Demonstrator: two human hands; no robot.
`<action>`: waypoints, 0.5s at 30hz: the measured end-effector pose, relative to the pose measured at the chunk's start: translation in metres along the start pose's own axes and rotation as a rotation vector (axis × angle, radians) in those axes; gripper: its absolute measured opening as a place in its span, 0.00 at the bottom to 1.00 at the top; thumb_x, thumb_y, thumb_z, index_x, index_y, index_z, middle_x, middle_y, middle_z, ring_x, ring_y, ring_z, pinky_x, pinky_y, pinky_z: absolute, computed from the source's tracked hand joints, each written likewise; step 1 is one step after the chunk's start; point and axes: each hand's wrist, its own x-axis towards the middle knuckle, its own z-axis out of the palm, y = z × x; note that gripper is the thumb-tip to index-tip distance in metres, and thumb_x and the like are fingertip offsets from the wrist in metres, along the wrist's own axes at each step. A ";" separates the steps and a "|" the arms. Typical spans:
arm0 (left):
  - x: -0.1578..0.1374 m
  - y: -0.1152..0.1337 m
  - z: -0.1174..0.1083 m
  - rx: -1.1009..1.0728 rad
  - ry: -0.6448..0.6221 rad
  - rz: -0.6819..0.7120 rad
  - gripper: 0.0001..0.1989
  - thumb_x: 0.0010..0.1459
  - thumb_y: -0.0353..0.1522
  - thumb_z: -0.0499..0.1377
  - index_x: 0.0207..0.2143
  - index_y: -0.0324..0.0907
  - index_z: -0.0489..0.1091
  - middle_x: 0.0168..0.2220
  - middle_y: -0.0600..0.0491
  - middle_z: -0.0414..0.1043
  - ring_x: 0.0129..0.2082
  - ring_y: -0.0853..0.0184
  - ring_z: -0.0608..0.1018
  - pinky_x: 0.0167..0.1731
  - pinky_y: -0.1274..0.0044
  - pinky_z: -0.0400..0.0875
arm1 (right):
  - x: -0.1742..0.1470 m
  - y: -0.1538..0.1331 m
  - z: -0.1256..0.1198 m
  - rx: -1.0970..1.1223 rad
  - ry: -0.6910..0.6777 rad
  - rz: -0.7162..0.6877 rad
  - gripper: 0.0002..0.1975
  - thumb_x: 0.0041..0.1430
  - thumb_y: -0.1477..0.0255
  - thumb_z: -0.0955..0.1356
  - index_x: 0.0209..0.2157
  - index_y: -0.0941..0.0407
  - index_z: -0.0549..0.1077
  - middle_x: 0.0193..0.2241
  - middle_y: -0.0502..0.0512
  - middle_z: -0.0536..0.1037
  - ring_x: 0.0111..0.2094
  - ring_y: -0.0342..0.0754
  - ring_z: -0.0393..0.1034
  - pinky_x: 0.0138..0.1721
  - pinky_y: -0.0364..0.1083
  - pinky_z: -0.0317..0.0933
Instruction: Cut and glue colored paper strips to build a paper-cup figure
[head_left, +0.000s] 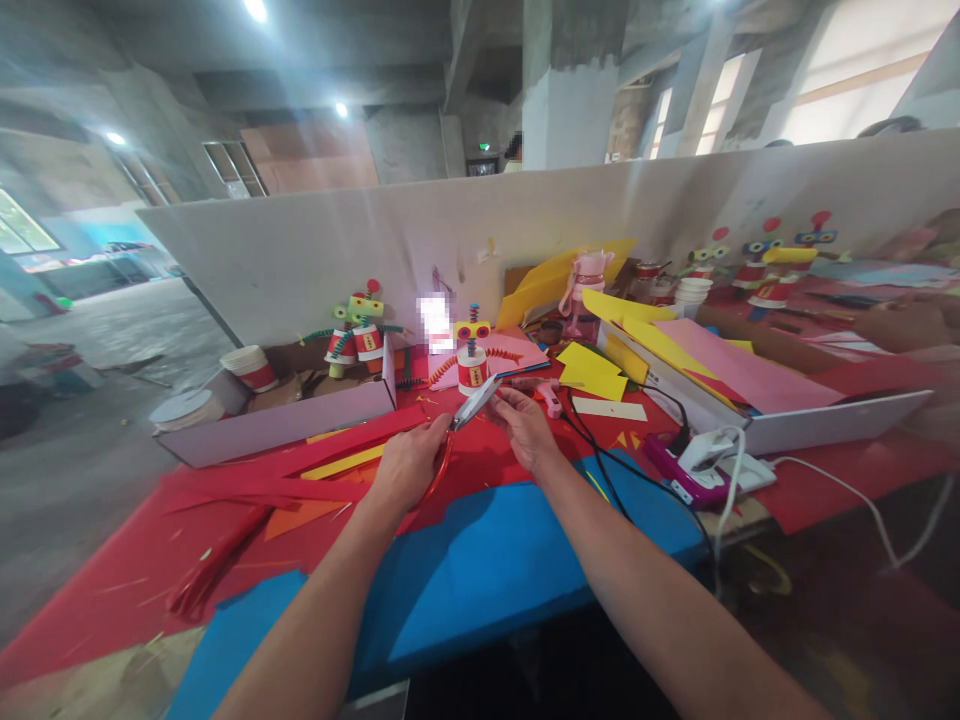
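Observation:
Scissors with red handles and silver blades (475, 401) are gripped in my left hand (409, 462), blades pointing away and to the right. My right hand (525, 422) is closed in a pinch beside the blade tips; whatever lies between its fingertips is too small to make out. Just behind the blades stands a paper-cup robot figure (472, 372) with a yellow head, round red-rimmed eyes and folded-paper spring arms. Beneath my wrists lies a blue sheet (480, 550) over the red table covering (105, 600).
At left a shallow box (277, 432) holds two robot figures. A pink hot glue gun (550, 398) lies right of my right hand. Further right are a purple power strip (686, 475) with cables and a white box (832, 425) of coloured paper. A white partition (315, 240) runs behind.

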 end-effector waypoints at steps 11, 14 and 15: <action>0.000 0.000 -0.001 0.011 -0.001 0.010 0.18 0.62 0.29 0.45 0.53 0.44 0.62 0.35 0.47 0.75 0.36 0.60 0.78 0.31 0.75 0.62 | -0.002 -0.003 0.002 -0.010 -0.003 -0.007 0.17 0.33 0.63 0.78 0.28 0.55 0.78 0.28 0.48 0.79 0.31 0.43 0.71 0.40 0.45 0.65; 0.000 0.000 -0.001 0.007 -0.003 0.008 0.18 0.61 0.29 0.45 0.52 0.44 0.62 0.34 0.48 0.75 0.36 0.61 0.78 0.31 0.76 0.62 | -0.001 -0.004 0.002 -0.007 0.001 -0.003 0.18 0.32 0.63 0.79 0.27 0.55 0.78 0.27 0.48 0.78 0.30 0.42 0.71 0.39 0.44 0.65; 0.000 0.000 -0.001 0.004 -0.002 0.007 0.18 0.61 0.29 0.45 0.52 0.44 0.62 0.34 0.48 0.75 0.36 0.61 0.78 0.31 0.76 0.62 | -0.001 -0.004 0.002 -0.005 0.004 -0.001 0.18 0.32 0.63 0.79 0.27 0.55 0.78 0.27 0.48 0.78 0.30 0.42 0.71 0.39 0.44 0.65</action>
